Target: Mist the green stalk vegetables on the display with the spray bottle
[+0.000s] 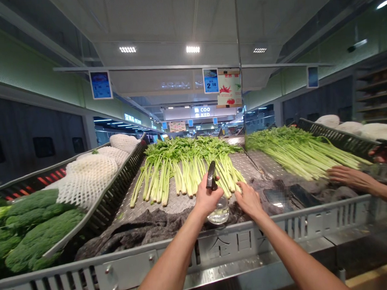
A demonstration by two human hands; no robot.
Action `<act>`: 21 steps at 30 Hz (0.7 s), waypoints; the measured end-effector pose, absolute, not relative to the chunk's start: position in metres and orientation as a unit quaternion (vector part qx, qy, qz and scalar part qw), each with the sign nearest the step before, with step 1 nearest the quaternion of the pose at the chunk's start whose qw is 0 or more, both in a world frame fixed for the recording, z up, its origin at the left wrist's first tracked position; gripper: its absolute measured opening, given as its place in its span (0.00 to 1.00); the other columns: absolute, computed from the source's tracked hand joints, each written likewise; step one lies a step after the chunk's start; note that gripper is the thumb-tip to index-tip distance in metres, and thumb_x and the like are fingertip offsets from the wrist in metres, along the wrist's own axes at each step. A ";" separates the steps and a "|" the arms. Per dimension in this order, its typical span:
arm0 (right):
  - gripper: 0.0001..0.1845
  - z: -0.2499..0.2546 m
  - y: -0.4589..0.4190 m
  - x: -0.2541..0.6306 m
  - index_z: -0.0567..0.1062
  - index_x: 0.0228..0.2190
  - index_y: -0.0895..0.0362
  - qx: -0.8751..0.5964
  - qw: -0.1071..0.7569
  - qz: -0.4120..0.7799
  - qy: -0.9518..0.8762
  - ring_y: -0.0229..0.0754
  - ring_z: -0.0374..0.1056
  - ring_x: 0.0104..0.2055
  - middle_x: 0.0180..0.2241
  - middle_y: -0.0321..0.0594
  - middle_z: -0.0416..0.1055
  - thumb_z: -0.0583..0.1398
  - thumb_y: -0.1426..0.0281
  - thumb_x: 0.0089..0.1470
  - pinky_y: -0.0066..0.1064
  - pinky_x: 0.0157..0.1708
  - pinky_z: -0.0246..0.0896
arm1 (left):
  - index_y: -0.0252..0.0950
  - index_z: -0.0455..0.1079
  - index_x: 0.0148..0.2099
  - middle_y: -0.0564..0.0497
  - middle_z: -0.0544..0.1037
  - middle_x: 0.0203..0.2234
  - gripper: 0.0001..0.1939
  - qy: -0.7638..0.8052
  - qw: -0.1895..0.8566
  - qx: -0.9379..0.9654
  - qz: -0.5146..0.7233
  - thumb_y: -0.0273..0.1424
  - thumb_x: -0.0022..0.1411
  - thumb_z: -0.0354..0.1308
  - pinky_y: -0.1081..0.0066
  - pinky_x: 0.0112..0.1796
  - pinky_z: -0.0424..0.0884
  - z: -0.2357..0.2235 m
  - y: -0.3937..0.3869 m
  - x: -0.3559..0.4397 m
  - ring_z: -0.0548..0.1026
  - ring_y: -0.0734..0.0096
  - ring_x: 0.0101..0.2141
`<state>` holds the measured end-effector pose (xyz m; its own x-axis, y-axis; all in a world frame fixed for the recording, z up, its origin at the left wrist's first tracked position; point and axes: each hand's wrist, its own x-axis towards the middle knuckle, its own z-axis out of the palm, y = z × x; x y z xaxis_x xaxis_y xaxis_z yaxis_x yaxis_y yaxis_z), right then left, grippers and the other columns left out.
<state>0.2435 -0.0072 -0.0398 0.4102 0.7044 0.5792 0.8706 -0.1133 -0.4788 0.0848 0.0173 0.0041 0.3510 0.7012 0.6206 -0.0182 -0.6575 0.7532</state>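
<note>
My left hand (206, 198) is closed round a spray bottle (217, 207) with a black trigger head and a clear body holding a little liquid. It holds the bottle just above the dark wet cloth (146, 228) at the front of the display. My right hand (248, 199) is beside it with fingers stretched forward, touching the cut ends of the celery bunches (184, 163). The celery lies in rows on a metal tread-plate shelf (174, 201), leaves pointing away from me.
A slotted metal rail (90, 276) runs along the front edge. Broccoli (30, 227) fills the bin at left, with foam-netted produce (89, 174) behind it. A mirror panel (313, 154) at right repeats the celery and shows two hands (348, 177). Price signs (210, 80) hang overhead.
</note>
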 end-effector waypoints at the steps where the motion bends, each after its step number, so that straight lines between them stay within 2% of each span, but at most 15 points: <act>1: 0.19 -0.040 -0.007 0.243 0.63 0.42 0.58 -0.740 0.397 -0.104 -0.533 0.44 0.58 0.46 0.43 0.44 0.65 0.48 0.70 0.46 0.34 0.41 0.49 | 0.35 0.64 0.39 0.58 0.64 0.17 0.16 0.230 0.345 0.745 0.522 0.26 0.43 0.52 0.79 0.20 0.56 0.004 0.018 0.085 0.60 0.81 0.18; 11: 0.20 -0.039 -0.008 0.243 0.63 0.43 0.58 -0.745 0.385 -0.104 -0.535 0.45 0.58 0.46 0.43 0.44 0.64 0.47 0.70 0.46 0.34 0.41 0.48 | 0.36 0.61 0.43 0.55 0.71 0.24 0.19 0.215 0.349 0.758 0.507 0.26 0.44 0.53 0.77 0.26 0.61 0.004 0.017 0.082 0.67 0.77 0.24; 21: 0.20 -0.040 -0.007 0.242 0.63 0.43 0.58 -0.744 0.375 -0.107 -0.542 0.45 0.58 0.46 0.44 0.44 0.64 0.47 0.70 0.47 0.35 0.40 0.48 | 0.35 0.62 0.42 0.55 0.70 0.23 0.19 0.246 0.319 0.740 0.539 0.25 0.43 0.52 0.76 0.26 0.61 0.009 0.016 0.072 0.66 0.77 0.24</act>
